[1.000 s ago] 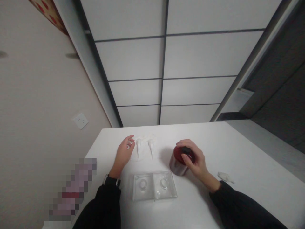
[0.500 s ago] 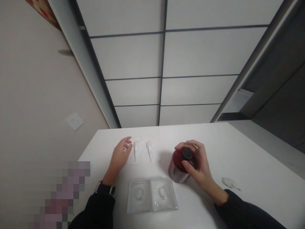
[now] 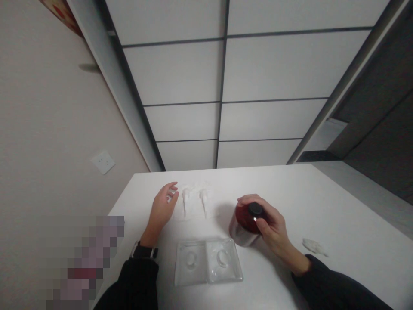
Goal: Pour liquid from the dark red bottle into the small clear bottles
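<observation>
My right hand [image 3: 274, 228] is wrapped around the upper side of a round bottle [image 3: 247, 217], its thumb lying near the black cap [image 3: 256, 209]. The bottle has a dark red top and a paler body, and stands on the table right of centre. My left hand [image 3: 165, 201] is at the left with its fingers apart and nothing in them. Just right of its fingertips lie two small white pieces with thin stems, the left piece [image 3: 186, 196] and the right piece [image 3: 204, 198]; I cannot make out their kind.
In front of the bottle, to its left, lies a clear plastic tray [image 3: 209, 280] with two square halves, each with a round raised ring. A crumpled whitish piece [image 3: 314, 247] lies on the white table [image 3: 280, 189] beyond my right wrist. A wall socket [image 3: 103, 162] is at left.
My right thumb has shifted slightly away from the cap along the bottle's edge, and the fingers lie lower. My left hand is nearly still. The view has shifted slightly.
</observation>
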{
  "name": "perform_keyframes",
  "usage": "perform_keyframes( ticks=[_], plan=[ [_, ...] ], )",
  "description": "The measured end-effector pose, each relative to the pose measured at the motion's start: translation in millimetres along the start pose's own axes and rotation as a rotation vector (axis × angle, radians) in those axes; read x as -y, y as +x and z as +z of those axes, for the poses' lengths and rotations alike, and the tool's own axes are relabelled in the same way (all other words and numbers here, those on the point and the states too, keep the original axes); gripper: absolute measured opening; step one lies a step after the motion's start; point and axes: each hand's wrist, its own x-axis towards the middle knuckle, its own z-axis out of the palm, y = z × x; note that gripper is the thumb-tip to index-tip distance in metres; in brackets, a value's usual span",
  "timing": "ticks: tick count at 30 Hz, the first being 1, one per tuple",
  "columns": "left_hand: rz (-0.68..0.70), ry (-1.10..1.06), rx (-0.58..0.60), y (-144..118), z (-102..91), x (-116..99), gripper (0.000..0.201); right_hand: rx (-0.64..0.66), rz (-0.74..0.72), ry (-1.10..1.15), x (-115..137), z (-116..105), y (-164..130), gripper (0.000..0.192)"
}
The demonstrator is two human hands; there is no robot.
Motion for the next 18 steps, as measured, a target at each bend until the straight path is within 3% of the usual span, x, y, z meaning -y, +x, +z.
perform_keyframes(
  ticks=[10,15,18],
  plan=[
    [0.003,0.006,0.03,1.6,4.0,0.4,0.051,-0.061,0.093,0.092,4.7,4.6,-3.0,0.018],
    [0.009,0.021,0.048,3.7,4.8,-0.3,0.05,-0.067,0.132,0.102,5.6,6.1,-2.1,0.032],
    [0.019,0.043,0.068,3.4,5.2,-0.1,0.048,-0.062,0.143,0.094,6.7,5.5,-1.5,0.027]
  ],
)
